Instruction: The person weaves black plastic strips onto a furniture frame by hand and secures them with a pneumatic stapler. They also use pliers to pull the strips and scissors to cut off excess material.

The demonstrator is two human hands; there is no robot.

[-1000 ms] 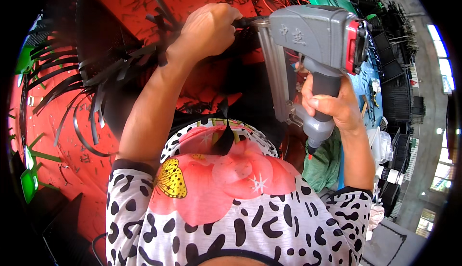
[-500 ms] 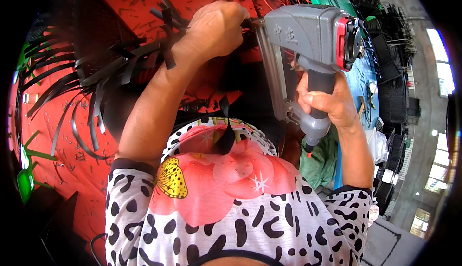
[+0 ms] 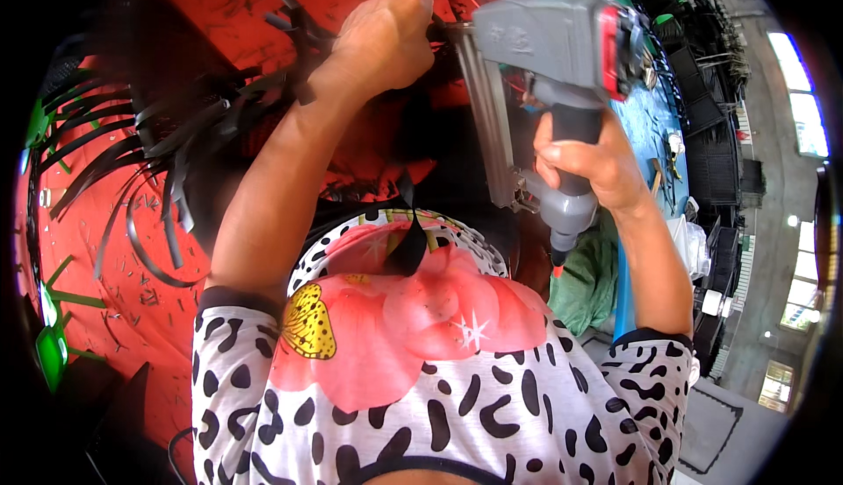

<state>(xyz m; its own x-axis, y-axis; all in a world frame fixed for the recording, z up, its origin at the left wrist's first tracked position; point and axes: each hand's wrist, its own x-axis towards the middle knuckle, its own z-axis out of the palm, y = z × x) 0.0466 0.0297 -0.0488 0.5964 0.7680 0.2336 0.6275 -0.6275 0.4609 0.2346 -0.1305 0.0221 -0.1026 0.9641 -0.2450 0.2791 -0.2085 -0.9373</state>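
Since the earlier frame, nailer and fist have barely shifted. Left of the grey nail gun (image 3: 544,55), black strips (image 3: 176,134) fan over the red worktop (image 3: 105,265); the left hand (image 3: 382,42) pinches their gathered ends. The gun's muzzle points left at that fist, its body lying left-to-right, the right hand (image 3: 588,165) wrapped around the handle below.

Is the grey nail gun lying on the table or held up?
Held up. The right hand grips the nail gun by its handle, its nose by the left hand, above the red table.
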